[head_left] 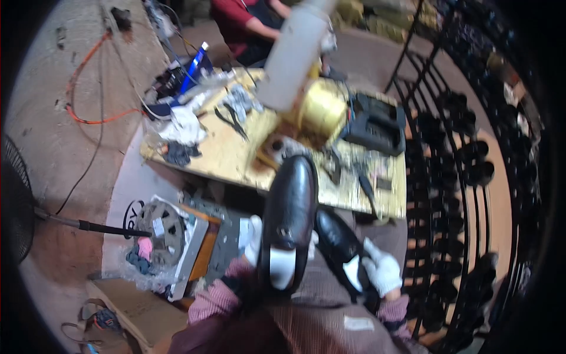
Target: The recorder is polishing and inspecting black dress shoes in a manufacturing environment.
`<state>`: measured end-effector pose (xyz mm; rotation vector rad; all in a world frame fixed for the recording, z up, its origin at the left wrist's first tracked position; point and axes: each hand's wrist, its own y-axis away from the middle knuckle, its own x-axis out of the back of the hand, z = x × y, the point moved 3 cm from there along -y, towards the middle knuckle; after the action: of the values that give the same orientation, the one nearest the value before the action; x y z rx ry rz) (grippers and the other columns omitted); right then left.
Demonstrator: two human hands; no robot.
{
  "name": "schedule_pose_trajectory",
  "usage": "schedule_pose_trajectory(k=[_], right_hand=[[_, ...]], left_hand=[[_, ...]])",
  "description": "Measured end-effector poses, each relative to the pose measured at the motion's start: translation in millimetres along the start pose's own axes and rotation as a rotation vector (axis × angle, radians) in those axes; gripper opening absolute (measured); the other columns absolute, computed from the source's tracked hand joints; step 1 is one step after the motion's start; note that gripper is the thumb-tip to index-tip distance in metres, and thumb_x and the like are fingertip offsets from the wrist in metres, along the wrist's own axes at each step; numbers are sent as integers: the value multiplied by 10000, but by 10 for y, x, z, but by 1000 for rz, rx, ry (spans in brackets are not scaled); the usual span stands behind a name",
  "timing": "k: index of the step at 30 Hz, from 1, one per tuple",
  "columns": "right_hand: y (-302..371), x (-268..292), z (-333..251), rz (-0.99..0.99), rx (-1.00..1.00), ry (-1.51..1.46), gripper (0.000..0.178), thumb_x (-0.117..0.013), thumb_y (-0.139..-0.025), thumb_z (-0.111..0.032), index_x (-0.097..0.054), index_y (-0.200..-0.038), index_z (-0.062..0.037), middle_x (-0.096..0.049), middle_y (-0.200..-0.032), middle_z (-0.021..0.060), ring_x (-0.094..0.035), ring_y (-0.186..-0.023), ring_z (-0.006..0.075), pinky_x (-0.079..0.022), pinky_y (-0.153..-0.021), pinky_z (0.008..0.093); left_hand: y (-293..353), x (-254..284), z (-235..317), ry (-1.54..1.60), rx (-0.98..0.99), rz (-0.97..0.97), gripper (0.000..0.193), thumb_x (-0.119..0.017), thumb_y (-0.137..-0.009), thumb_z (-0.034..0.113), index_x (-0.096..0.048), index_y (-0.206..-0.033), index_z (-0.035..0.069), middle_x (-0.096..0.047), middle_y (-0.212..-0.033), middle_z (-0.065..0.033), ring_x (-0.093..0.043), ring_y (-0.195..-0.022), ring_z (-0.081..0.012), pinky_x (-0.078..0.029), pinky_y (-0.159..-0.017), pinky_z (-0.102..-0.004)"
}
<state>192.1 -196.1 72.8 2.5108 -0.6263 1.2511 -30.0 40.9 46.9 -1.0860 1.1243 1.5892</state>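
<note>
One glossy black leather shoe (289, 203) over our brown-clothed lap (318, 327), gripped by our white-gloved left hand (253, 241); our white-gloved right hand (383, 272) touches a second black leather shoe (338, 236) near its heel, grip can't tell. We'd best hold low sides, sparing polished toes. Yellowish tabletop (227, 158) edge ahead, black metal rack (420, 218) right; we'd move over the lap.

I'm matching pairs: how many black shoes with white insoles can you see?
2: one shoe in the left hand, the other shoe to its right, at the right hand. More may be hidden on the dark, blurred rack.
</note>
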Motion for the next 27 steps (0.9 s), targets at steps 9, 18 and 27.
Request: schedule_pose_trajectory(k=[9, 18, 27], right_hand=[[116, 150, 46, -189, -381, 282, 615, -708, -883, -356, -592, -1457, -170, -736, -1050, 238, -705, -990, 420, -551, -883, 492], [-85, 555, 16, 22, -326, -289, 596, -731, -893, -214, -587, -1429, 3, -717, -1276, 214, -703, -1180, 294, -520, -1030, 343], [-1137, 400, 246, 3, -194, 374, 724, -683, -927, -422, -457, -1539, -107, -691, -1245, 218, -679, -1097, 398, -543, -923, 471]], left_hand=[[66, -31, -129, 64, 198, 61, 905, -681, -882, 646, -464, -1518, 40, -600, -1432, -199, -596, -1309, -349, -476, -1139, -530], [70, -252, -98, 154, 310, -44, 827, -649, -952, 568, -419, -1553, 49, -549, -1490, -214, -556, -1363, -362, -430, -1177, -546], [-18, -201, -96, -190, 198, 96, 872, -578, -960, 659, -413, -1559, 46, -524, -1517, -196, -529, -1382, -359, -420, -1180, -533]])
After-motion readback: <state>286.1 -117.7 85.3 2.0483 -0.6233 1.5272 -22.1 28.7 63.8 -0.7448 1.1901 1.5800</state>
